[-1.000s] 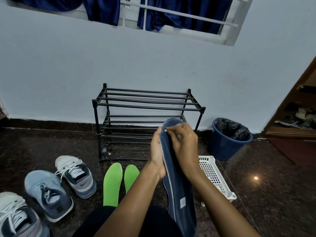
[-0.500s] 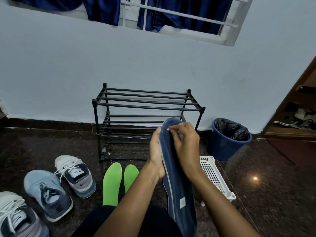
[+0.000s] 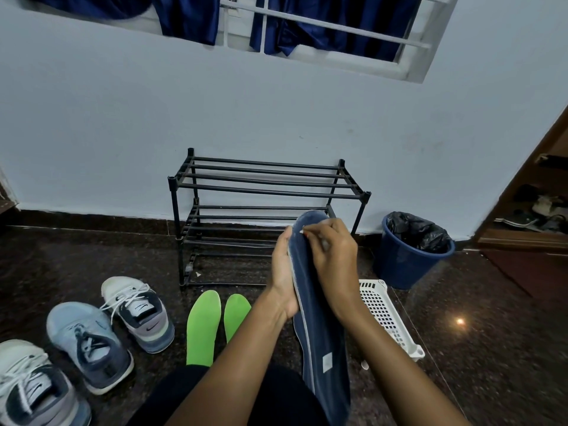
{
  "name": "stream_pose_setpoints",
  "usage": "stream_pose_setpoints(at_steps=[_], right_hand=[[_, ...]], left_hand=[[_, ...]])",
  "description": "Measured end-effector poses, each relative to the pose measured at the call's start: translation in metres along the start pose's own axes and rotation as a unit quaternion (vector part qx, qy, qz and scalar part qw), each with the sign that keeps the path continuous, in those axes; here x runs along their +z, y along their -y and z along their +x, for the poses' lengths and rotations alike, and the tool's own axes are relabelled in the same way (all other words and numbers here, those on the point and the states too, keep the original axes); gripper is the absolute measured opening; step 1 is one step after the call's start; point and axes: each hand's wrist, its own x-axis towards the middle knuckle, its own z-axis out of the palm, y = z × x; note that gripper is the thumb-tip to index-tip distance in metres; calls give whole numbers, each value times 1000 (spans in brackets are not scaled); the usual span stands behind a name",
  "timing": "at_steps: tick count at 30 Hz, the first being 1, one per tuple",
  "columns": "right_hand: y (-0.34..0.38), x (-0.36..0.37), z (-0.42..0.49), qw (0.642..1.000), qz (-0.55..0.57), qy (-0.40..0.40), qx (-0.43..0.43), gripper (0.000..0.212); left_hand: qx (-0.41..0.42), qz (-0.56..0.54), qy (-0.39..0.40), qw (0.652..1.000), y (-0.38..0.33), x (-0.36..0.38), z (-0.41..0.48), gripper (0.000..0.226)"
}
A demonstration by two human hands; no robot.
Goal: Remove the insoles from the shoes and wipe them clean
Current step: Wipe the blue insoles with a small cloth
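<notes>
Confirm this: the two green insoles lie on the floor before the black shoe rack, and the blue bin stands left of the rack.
Wrong on one point: the head view shows the round blue plastic bin with the black bag standing right of the black metal shoe rack, not left. The two bright green insoles do lie in front of it.

You face a black shoe rack against a pale blue wall. Above it, a barred window with blue curtains; right of it, a blue bin on dark floor.
</notes>
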Motion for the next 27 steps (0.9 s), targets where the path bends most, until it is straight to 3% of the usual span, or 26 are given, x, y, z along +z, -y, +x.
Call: stream_pose_setpoints(at_steps=[4, 9, 14, 21, 27], right_hand=[[2, -2, 5, 1000, -2, -15, 0, 12], [6, 3, -15, 994, -29, 101, -5, 16], [2, -2, -2, 997, -51, 28, -48, 13], [3, 3, -15, 993, -63, 65, -73, 15], [-5, -5, 5, 995, -74, 35, -56, 11]], left_hand=[[-1, 11, -7, 1000, -1, 1, -2, 47], [-28, 10, -21, 999, -1, 5, -8, 59], [-4, 30, -15, 999, -2, 7, -9, 56], [-4, 41, -40, 998, -4, 2, -6, 78], [-8, 74, -16, 997, -4, 0, -7, 56]])
